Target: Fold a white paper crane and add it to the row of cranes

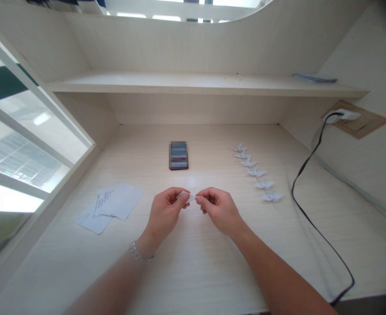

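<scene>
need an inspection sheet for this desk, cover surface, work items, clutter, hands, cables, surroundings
surface: pale wood-grain desk
work items: small white paper piece held above the desk; six folded paper figures in a slanting row on the right
clutter: dark phone-like device beyond the hands; two overlapping paper sheets on the left, with writing visible
hands: left hand and right hand both pinch the paper piece
cables: black cable runs from the wall outlet down the desk's right side
surroundings: shelf above the back, barred side panel on the left
</scene>
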Tool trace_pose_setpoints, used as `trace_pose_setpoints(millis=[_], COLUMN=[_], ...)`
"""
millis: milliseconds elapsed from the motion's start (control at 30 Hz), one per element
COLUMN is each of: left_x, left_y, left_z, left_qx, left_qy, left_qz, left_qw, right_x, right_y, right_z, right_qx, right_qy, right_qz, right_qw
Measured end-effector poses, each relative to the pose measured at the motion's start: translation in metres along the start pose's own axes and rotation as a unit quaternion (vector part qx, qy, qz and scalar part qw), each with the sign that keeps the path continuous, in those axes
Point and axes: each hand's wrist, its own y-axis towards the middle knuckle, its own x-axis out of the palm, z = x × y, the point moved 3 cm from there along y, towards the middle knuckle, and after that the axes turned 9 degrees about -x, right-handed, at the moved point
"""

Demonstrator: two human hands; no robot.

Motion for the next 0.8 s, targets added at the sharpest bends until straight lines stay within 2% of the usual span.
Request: trace_pose_setpoints(millis=[167,400,533,633,733,800], left_x=[0.000,0.005,0.007,0.000,-0.011,-0.014], left_y=[-0.002,-0.008,-0.007,-0.002,0.003,0.005], left_z=[0.001,0.004,0.002,0.003,0.005,0.004], left_qx=[0.028,0.045,0.027,0.012,0.010,0.006], left_qy=[0.055,0.168,0.125,0.079,0.049,0.047], left_qz=[0.009,-0.041,-0.058,-0.040,0.007,0.009], left_qw=[0.998,0.984,0.990,0.996,0.999,0.999], right_x=[0.000,0.004,0.005,0.003,-0.001,-0.004], right_y=[0.000,0.000,0.000,0.000,0.001,0.003], right_z=[-0.004,-0.005,0.002,0.005,0.006,0.005], right_qx=[-0.012,-0.015,0.012,0.034,0.039,0.036], right_qy=[-0.032,-0.051,-0.017,-0.004,-0.005,0.001], right_qz=[-0.049,-0.058,-0.037,-0.034,-0.031,-0.018], right_qw=[0.998,0.997,0.999,0.999,0.999,0.999])
